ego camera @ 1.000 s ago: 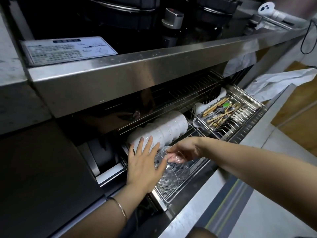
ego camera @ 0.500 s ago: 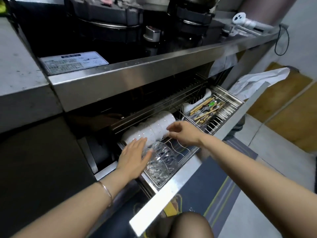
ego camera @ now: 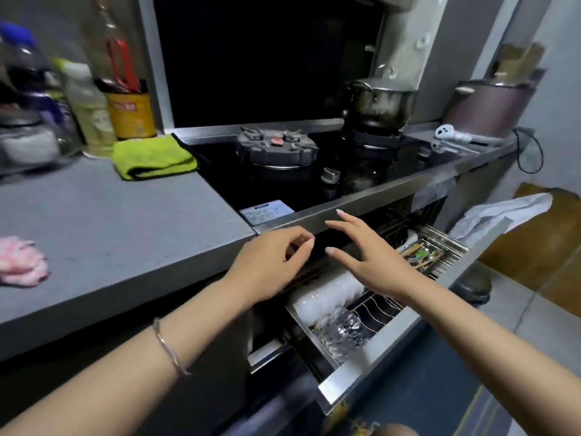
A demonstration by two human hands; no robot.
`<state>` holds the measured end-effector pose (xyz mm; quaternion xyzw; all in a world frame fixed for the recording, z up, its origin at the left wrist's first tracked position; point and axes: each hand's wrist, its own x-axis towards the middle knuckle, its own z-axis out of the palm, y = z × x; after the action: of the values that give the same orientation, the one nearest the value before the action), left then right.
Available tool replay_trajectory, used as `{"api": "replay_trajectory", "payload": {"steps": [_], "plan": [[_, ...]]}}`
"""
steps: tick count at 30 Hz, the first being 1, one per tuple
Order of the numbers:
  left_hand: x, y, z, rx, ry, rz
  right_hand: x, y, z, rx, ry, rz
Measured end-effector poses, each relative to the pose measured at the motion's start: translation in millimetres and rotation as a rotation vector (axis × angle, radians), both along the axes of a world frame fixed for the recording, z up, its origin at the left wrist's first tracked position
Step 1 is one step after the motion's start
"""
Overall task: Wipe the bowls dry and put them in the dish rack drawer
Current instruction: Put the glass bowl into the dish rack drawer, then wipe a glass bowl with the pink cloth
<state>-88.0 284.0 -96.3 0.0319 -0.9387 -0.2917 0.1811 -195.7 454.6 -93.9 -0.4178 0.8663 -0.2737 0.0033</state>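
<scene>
Since the glass bowl [ego camera: 342, 333] sits in the open drawer [ego camera: 361, 376], stowing looks done. Left hand [ego camera: 276, 265] loose-curled, right hand [ego camera: 367, 262] splayed, both empty.

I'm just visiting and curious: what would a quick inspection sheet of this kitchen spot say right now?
Surface: grey counter beside a black stove.
Job's things: glass bowl lies in the open dish rack drawer, next to a row of white bowls.
Clutter: green cloth, pink cloth and bottles on the counter; pot on the stove; chopsticks in the drawer.
Hands: left hand and right hand both empty, above the drawer.
Cables: black cable at far right.
Surroundings: blue mat on the floor.
</scene>
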Motion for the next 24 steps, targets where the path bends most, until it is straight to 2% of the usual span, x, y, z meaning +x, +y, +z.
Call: {"api": "replay_trajectory", "payload": {"steps": [4,10,16,19,24], "plan": [[51.8,-56.6,38.0,-0.059,0.065,0.144,33.4,-55.8,27.0,-0.045,0.068,0.102],[135.1,-145.4,56.3,-0.142,0.001,0.365,87.6,-144.6,49.9,-0.038,0.088,0.282],[204.8,-219.0,56.4,-0.142,-0.063,0.574,133.3,-225.7,52.0,0.013,0.076,0.419],[226.3,-240.9,51.6,-0.124,-0.067,0.586,151.1,-252.5,55.7,0.017,0.046,0.521],[240.1,-253.2,40.2,0.003,-0.062,0.425,169.4,-280.9,52.9,0.049,0.005,0.691]]}}
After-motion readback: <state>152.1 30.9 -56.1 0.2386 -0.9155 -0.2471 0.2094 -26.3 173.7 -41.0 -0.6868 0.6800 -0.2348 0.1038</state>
